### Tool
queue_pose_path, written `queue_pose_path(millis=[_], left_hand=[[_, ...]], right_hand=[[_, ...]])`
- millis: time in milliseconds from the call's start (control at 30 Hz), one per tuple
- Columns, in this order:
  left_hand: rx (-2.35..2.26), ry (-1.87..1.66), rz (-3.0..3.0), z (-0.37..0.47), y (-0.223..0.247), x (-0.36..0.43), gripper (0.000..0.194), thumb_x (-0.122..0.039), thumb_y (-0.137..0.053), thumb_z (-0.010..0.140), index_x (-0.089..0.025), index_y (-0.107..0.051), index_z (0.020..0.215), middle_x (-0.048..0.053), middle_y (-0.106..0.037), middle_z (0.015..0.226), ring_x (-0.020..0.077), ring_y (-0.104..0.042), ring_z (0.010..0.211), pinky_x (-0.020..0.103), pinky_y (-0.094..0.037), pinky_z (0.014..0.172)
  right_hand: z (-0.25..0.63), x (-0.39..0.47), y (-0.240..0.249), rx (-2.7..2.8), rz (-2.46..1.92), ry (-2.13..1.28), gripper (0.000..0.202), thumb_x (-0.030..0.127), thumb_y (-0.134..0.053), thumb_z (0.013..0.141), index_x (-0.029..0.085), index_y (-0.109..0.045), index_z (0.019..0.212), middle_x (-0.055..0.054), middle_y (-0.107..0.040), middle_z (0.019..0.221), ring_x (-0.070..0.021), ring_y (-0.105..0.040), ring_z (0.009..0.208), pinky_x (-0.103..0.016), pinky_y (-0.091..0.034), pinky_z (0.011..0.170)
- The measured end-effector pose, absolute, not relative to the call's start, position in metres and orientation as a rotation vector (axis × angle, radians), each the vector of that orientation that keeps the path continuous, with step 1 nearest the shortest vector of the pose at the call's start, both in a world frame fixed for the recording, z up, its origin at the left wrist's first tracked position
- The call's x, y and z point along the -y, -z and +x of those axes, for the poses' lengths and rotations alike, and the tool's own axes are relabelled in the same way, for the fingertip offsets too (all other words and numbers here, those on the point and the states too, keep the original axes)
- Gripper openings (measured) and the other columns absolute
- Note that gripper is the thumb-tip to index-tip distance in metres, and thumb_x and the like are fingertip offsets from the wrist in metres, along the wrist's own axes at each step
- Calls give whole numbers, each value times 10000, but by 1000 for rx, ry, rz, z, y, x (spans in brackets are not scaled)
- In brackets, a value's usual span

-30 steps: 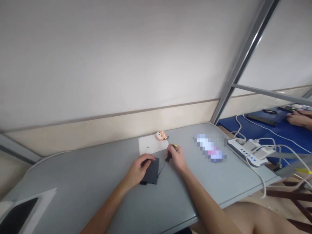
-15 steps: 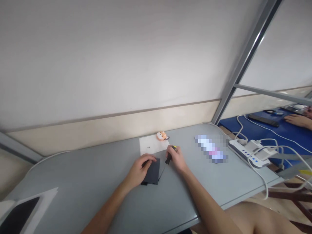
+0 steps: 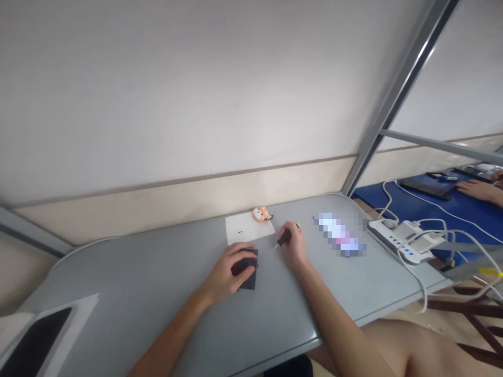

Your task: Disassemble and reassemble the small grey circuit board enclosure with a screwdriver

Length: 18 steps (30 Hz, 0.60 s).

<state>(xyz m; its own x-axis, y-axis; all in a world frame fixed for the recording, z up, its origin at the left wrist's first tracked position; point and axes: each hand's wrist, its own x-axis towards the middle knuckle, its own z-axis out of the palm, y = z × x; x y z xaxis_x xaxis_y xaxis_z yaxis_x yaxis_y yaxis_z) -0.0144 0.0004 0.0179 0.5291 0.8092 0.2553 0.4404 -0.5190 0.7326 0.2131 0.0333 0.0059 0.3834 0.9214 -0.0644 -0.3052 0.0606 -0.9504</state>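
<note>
A flat dark rectangular case [image 3: 248,280] lies on the grey desk, and my left hand [image 3: 234,267] grips it across the top with thumb and fingers. Part of the case is hidden under that hand. To the right, my right hand [image 3: 293,242] is closed round a screwdriver [image 3: 283,239] with a dark and yellow handle. Its thin shaft points down and left, with the tip apart from the case. Behind the case lies a sheet of white paper [image 3: 236,225] with two tiny dark specks on it. An orange and white animal-face trinket [image 3: 260,214] rests on the paper's far edge.
A phone-like object [image 3: 340,234], blurred out, lies on the right of the desk [image 3: 157,272]. Beyond it stands a white power strip [image 3: 398,243] with chargers and looping cables. At the lower left are papers and a black panel [image 3: 37,340]. Another person's hand [image 3: 475,189] rests on a blue table.
My right hand has drawn the screwdriver away from the case's edge, rightward and upward. My left hand has shifted its fingers to grasp the case across its top.
</note>
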Motion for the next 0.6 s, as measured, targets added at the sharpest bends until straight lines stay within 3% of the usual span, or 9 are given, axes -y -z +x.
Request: queue_pose_path(millis=[133, 333, 600], left_hand=[[-1036, -784, 2112, -12, -15, -2, 231, -357, -678, 945, -288, -756, 1151, 82, -653, 1384, 276, -598, 1293, 481, -455, 1152], [-1076, -853, 2000, -11, -7, -7, 196, -384, -649, 970, -232, -765, 929, 91, -706, 1284, 251, -653, 1201, 447, -491, 1096], [-1123, -993, 1915, -18, -2, -17, 228, -411, -637, 975, -224, -764, 957, 87, -727, 1181, 233, -668, 1146, 415, -503, 1070]], right_hand=[[212, -38, -1, 584, -1128, -1069, 237, 395, -577, 730, 215, -564, 577, 15, -464, 602, -132, -411, 577, -281, -310, 517], [207, -38, 6, 635, -1115, -1118, 249, 397, -589, 760, 212, -582, 593, 28, -449, 561, -127, -413, 549, -280, -296, 512], [211, -41, 8, 530, -1077, -1139, 205, 376, -594, 749, 215, -577, 623, 17, -492, 616, -133, -438, 575, -290, -328, 519]])
